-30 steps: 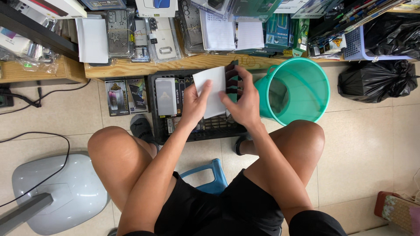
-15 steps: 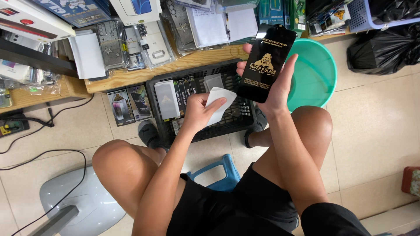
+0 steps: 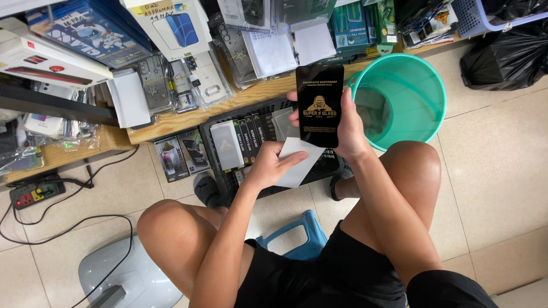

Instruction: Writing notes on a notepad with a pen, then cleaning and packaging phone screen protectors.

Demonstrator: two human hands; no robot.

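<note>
Sitting on a low blue stool (image 3: 297, 236) with both knees wide apart, the person works over a black plastic crate (image 3: 268, 149) that stands on the tiled floor. The right hand (image 3: 345, 128) holds a flat black rectangular pack (image 3: 319, 105) with gold print upright; the fingers are closed around its right edge and the thumb is on the left edge, so the pack is clamped firmly and lifted above the crate. The left hand (image 3: 268, 165) is lower, just over the crate, and it pinches a white flat sleeve (image 3: 298, 159) between thumb and fingers; the sleeve is tilted and its upper corner lies just below the black pack. Inside the crate several similar packs stand in a row on their edges. A teal bucket (image 3: 422, 85) is just beside the right hand, to the right of the crate. Behind the crate runs a wooden shelf (image 3: 188, 117) full of boxes and packets. On the floor at the left there is a power strip (image 3: 34, 193) with a black cable, and a grey fan base (image 3: 128, 279) is near the left knee
</note>
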